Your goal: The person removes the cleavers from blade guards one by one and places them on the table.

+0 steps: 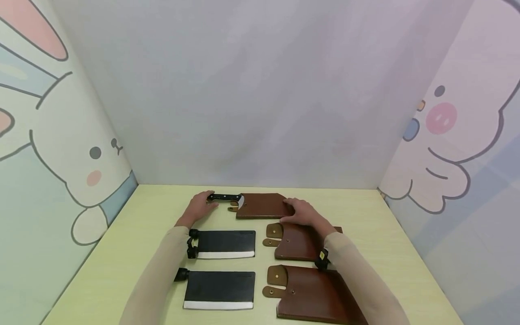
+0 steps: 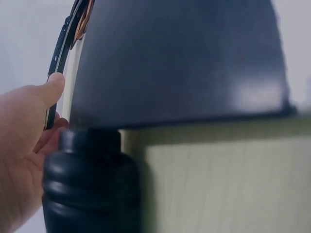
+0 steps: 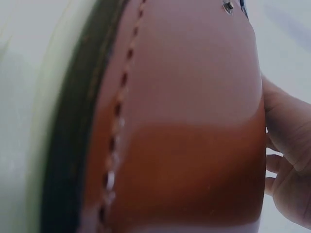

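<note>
Your left hand pinches the black-handled knife at its handle; your right hand, fingers partly curled, grips its brown sheath.

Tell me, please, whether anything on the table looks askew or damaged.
Nothing stands out: the near cleaver and middle cleaver lie neatly beside brown sheaths, and the far knife sits in its own sheath, with no damage visible.

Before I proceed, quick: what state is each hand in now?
Left hand: closed, holding the black riveted knife handle.
Right hand: touching the flat brown leather sheath around that blade; whether it grips cannot be told.
</note>
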Demonstrator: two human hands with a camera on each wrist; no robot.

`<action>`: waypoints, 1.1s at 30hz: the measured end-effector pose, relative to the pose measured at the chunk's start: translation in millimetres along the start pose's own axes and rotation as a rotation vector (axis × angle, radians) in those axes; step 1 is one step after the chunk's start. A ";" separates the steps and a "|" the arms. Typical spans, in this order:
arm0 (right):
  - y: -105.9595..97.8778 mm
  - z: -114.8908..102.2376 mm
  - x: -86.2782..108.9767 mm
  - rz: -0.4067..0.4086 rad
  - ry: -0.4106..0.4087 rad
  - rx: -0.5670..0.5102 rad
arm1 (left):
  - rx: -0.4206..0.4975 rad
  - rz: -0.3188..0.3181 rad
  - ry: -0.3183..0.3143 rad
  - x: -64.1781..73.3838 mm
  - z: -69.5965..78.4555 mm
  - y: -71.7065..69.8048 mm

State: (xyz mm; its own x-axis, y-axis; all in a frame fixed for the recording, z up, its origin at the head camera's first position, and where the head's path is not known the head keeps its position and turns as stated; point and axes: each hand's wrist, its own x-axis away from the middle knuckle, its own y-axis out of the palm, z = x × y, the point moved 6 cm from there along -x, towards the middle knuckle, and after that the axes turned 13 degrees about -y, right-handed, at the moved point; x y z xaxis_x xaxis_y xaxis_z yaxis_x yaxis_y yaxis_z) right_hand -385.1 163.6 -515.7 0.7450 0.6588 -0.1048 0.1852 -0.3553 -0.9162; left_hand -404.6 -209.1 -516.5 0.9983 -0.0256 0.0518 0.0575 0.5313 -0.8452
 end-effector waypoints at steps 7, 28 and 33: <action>3.7 -0.7 -0.8 0.004 0.008 0.012 | 0.007 0.017 -0.012 1.2 1.4 1.2; -21.9 -11.2 11.4 0.104 -0.002 -0.039 | 0.103 0.123 0.079 14.2 12.8 -13.6; -29.6 -17.8 17.3 0.116 -0.002 -0.005 | 0.105 0.143 0.101 19.8 20.2 -20.3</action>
State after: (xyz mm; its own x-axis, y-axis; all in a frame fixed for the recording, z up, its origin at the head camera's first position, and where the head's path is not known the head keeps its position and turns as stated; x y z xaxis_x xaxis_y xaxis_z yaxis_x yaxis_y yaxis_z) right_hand -366.4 173.7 -483.5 0.7604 0.6144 -0.2105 0.1015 -0.4326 -0.8959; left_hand -386.1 -203.3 -487.5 0.9921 -0.0261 -0.1229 -0.0803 0.6206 -0.7800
